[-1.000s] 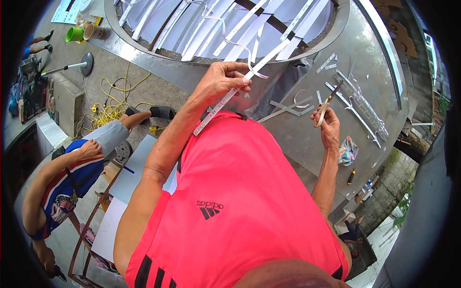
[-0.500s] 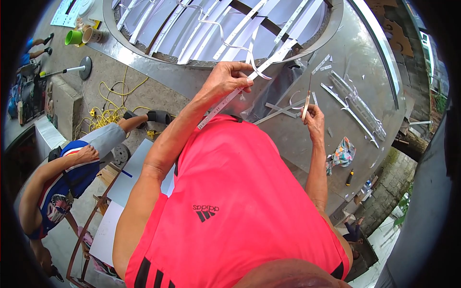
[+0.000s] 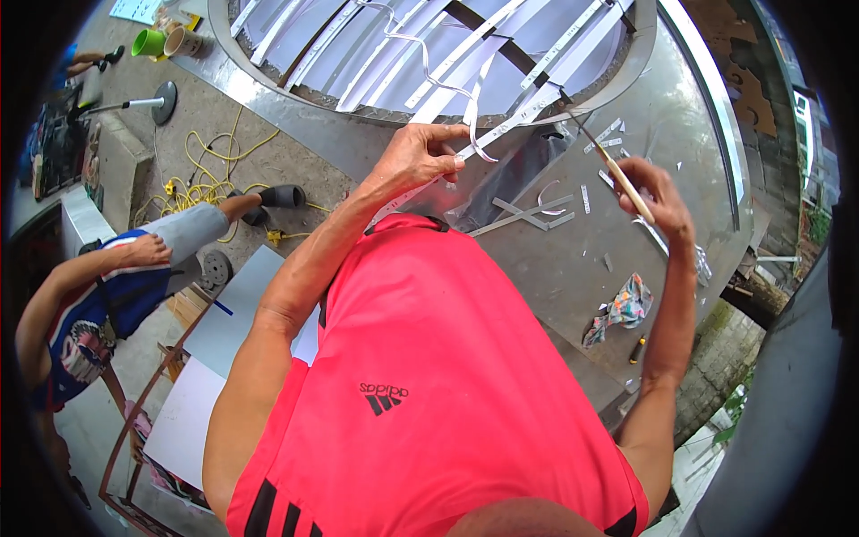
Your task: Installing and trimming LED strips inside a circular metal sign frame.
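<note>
My left hand (image 3: 413, 161) pinches a flat white LED strip (image 3: 501, 127) between thumb and fingers, just outside the near rim of a large round metal frame (image 3: 376, 115). The strip runs up over that rim, and its lower end passes behind my left hand. A loose curl of white wire (image 3: 474, 116) hangs beside the fingertips. To the right, my right hand (image 3: 658, 197) is closed round a slim tool (image 3: 628, 183) with a pale handle and a thin dark shaft. The shaft points up and left, its tip near the frame's right rim. Several more white strips (image 3: 447, 72) cross the frame.
Strip offcuts (image 3: 528, 213), a patterned cloth (image 3: 626, 304) and a yellow-black hand tool (image 3: 637, 350) lie on the grey metal tabletop (image 3: 564, 259). Green (image 3: 148, 42) and brown (image 3: 182, 41) cups stand far left. Yellow cable (image 3: 201, 183) lies on the floor; another person (image 3: 107, 300) is at left.
My right hand has risen and moved right, turning the tool so its tip now nears the frame. My left hand keeps its pinch on the strip. The whole view has shifted slightly.
</note>
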`<state>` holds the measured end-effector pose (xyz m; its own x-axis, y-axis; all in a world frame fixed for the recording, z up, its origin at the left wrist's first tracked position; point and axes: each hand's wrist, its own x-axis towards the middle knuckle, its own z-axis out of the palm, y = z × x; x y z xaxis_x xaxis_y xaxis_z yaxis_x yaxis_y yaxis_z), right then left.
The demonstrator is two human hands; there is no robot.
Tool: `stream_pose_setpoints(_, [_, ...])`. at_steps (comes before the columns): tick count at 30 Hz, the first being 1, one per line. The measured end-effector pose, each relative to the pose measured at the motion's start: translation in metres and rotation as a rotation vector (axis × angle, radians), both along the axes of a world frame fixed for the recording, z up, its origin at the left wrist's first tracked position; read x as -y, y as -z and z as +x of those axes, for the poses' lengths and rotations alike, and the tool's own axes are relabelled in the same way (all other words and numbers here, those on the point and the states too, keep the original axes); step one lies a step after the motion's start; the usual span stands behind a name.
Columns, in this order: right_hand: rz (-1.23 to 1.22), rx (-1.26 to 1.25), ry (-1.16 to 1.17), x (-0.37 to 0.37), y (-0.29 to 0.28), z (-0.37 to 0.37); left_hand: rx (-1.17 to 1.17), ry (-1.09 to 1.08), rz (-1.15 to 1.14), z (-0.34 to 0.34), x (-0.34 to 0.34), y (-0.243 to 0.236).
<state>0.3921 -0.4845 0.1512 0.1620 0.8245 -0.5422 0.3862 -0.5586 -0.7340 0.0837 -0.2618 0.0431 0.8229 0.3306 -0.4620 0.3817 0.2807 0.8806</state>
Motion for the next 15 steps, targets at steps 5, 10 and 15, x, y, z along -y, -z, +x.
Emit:
stream_pose_setpoints(5, [-0.144, 0.305, -0.474, -0.116, -0.019, 0.024, -0.022, -0.074, 0.052, 0.001, 0.01, 0.008])
stream_pose_setpoints(10, [-0.334, 0.398, -0.711, -0.198, 0.008, 0.021, 0.019, -0.111, 0.179, 0.001, 0.015, 0.009])
stream_pose_setpoints(15, [-0.398, 0.313, -0.832, -0.233, 0.031, 0.018, -0.027, -0.076, 0.215, 0.001, 0.015, 0.011])
